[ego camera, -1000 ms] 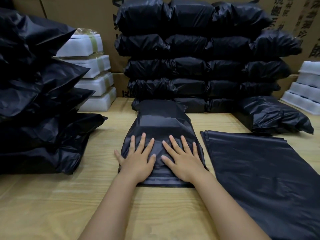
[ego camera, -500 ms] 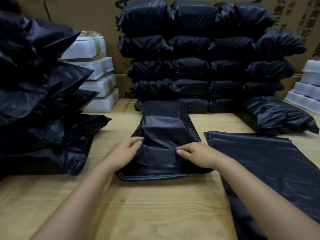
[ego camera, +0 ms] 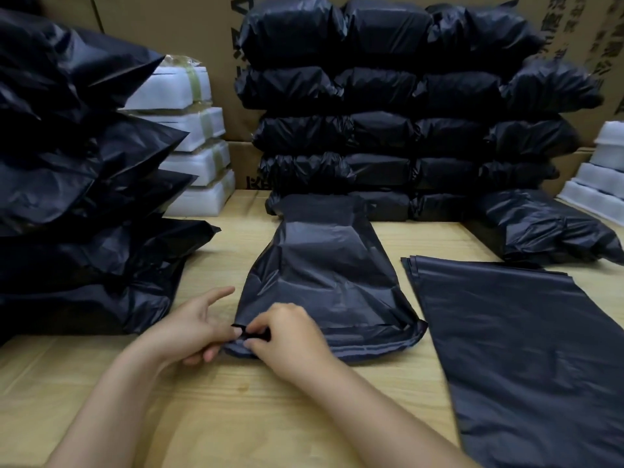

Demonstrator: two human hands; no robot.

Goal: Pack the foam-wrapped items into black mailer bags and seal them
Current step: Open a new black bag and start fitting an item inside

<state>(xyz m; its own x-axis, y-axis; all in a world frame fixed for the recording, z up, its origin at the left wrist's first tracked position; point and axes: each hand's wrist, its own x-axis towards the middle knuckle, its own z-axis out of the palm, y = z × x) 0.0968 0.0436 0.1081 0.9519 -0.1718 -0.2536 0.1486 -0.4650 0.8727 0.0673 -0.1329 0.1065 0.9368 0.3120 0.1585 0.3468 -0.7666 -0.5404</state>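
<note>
A filled black mailer bag lies on the wooden table in front of me, its open end toward me. Both hands meet at the bag's near left corner. My left hand pinches the corner edge, index finger stretched out. My right hand pinches a small black strip at the same corner. The item inside the bag is hidden. A stack of flat empty mailer bags lies to the right. Foam-wrapped items are stacked at the back left.
Packed black bags are piled high at the left and in a wall at the back. One more packed bag lies at the right. More white foam items sit at the far right. Cardboard boxes stand behind.
Both hands left the top of the bag, where they pressed flat, and moved to its near left corner. They now pinch the edge there.
</note>
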